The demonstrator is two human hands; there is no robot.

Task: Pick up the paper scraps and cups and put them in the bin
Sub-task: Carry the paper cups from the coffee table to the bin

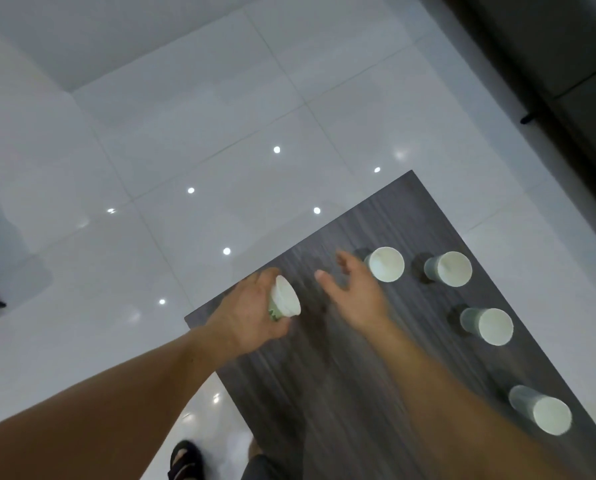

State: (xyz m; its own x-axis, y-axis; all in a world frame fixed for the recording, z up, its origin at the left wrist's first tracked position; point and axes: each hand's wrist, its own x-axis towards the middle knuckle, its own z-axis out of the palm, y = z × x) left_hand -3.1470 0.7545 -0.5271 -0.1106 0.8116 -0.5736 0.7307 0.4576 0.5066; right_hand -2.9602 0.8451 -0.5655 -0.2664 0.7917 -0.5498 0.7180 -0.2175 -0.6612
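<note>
My left hand (251,313) is closed around a white paper cup (284,299), tilted on its side over the left corner of the dark wood table (341,375). My right hand (355,289) hovers open over the table with fingers spread, just left of an upright cup (385,264). Three more cups stand along the right side: one at the back (449,268), one in the middle (487,325) and one near the front (540,412). I see no paper scraps and no bin.
Glossy white floor tiles (185,150) surround the table on the left and behind. Dark furniture (566,64) fills the upper right corner. A sandalled foot (184,460) shows at the bottom, beside the table's near left edge.
</note>
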